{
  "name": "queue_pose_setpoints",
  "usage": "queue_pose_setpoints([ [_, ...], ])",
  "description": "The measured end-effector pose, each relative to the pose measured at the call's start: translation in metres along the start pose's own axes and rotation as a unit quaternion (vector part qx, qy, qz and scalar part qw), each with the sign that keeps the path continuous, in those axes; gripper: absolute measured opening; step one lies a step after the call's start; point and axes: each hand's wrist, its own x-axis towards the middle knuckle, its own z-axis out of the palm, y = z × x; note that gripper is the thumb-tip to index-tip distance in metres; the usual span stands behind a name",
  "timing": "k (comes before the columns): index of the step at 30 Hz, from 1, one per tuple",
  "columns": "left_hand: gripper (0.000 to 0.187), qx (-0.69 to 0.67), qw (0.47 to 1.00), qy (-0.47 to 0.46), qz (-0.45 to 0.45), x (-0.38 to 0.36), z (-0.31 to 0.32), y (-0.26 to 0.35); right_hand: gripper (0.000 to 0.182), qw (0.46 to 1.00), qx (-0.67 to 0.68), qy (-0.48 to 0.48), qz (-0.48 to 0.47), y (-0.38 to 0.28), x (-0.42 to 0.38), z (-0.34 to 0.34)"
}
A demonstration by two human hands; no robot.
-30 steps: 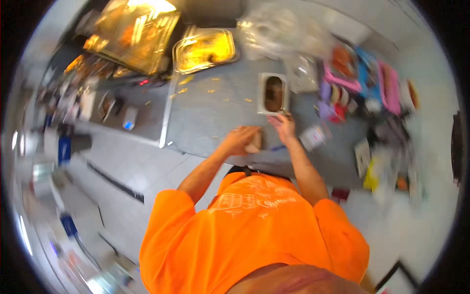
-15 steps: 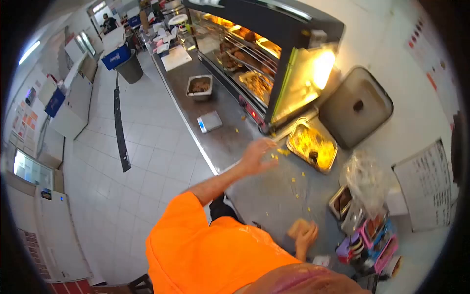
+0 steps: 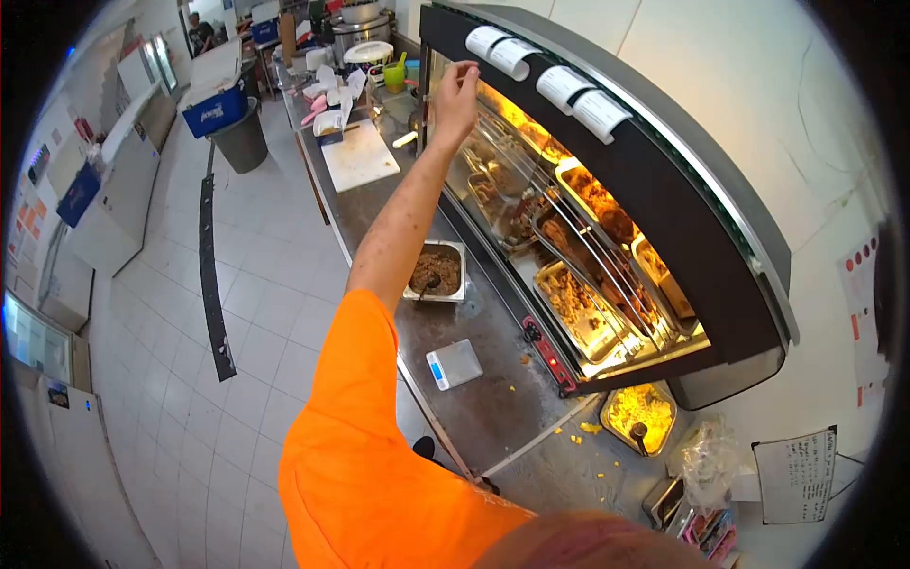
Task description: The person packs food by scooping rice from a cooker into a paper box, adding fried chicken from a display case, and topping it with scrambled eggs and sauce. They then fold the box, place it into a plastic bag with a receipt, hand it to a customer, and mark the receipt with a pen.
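Note:
My left hand (image 3: 457, 95) is stretched far out and up to the front of a heated display case (image 3: 664, 190), fingers at its upper black edge beside the glass. I cannot see whether they grip anything. Inside the case several trays of cooked food (image 3: 569, 299) sit under warm lights. White paper slips (image 3: 502, 49) hang on the case's top just right of my hand. Below my forearm a metal pan of brown food (image 3: 436, 270) with a spoon stands on the steel counter (image 3: 474, 408). My right hand is out of view.
A small scale (image 3: 453, 364) lies on the counter near the case. A tray of yellow rice (image 3: 640, 410) sits at the counter's near end. Farther off are a white cutting board (image 3: 360, 156), a blue crate (image 3: 216, 109) and a grey bin (image 3: 242, 137). Another person (image 3: 199, 33) stands far back.
My view has swung left and up from the counter to the display case. My left hand rose from the counter to the case's upper edge; my right hand, which rested on a bun, left the view.

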Motion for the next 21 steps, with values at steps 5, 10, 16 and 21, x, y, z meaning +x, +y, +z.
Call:
queue_pose_setpoints([
  [5, 0.02, -0.052, 0.998, -0.034, -0.023, 0.025, 0.007, 0.012, 0.065, 0.993, -0.029, -0.002, 0.11, 0.0, 0.005, 0.007],
  [10, 0.015, -0.093, 0.995, -0.041, -0.01, 0.008, 0.019, 0.034, 0.064, 0.998, -0.046, -0.013, 0.05, 0.008, 0.011, 0.042],
  [16, 0.016, -0.116, 0.987, -0.109, -0.015, -0.009, 0.032, 0.062, 0.062, 0.996, -0.056, -0.027, 0.061, 0.022, 0.014, 0.059],
  [21, 0.017, -0.094, 0.991, -0.1, -0.003, -0.009, 0.037, 0.064, 0.06, 0.996, -0.043, -0.031, 0.076, 0.036, -0.007, 0.062],
])
